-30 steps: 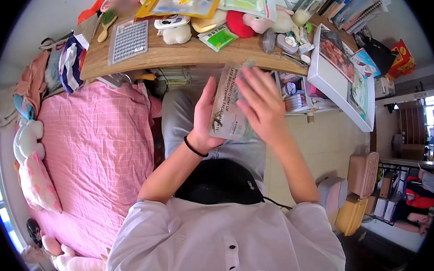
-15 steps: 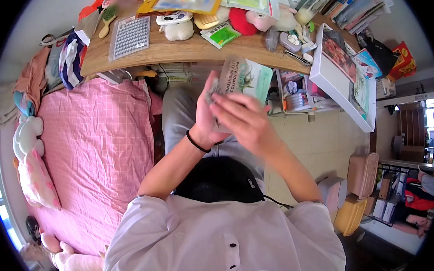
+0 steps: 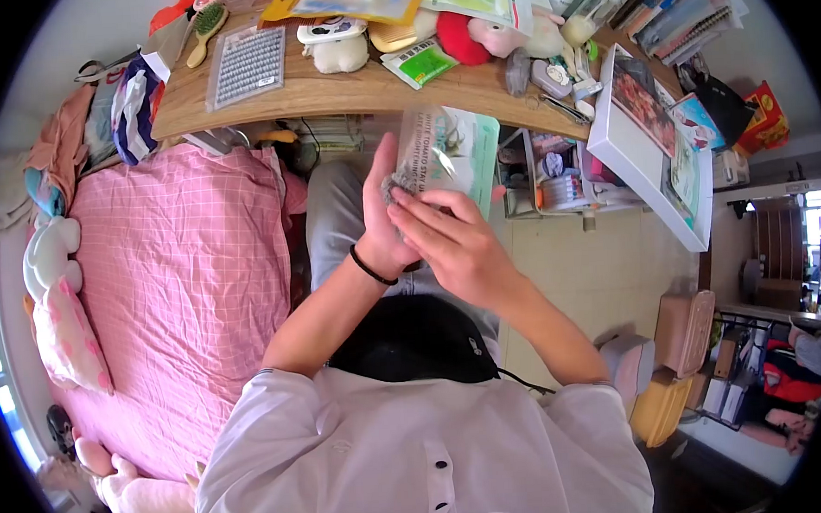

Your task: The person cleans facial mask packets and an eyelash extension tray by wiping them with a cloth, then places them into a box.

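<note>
My left hand (image 3: 383,216), with a black band at its wrist, holds a flat facial mask packet (image 3: 468,156) upright below the desk edge. The packet is white and pale green, with a shiny clear strip printed "WHITE TOMATO". My left thumb and palm lie along its left side; the other fingers are hidden behind it. The bent fingers of my right hand (image 3: 469,252) press a small grey, fuzzy-looking wad (image 3: 395,185) against the packet's left edge and my left palm. Whether the wad is cloth or something else I cannot make out.
Ahead is a wooden desk (image 3: 328,98) with a lash tray (image 3: 247,68), a green sachet (image 3: 419,64), a hairbrush (image 3: 206,30) and plush toys. A white box lid (image 3: 701,213) leans at the right. A pink bed (image 3: 175,278) lies left.
The packet has swung to the left and now faces me more squarely. My right hand has shifted slightly down and left, its fingers still on the grey wad.
</note>
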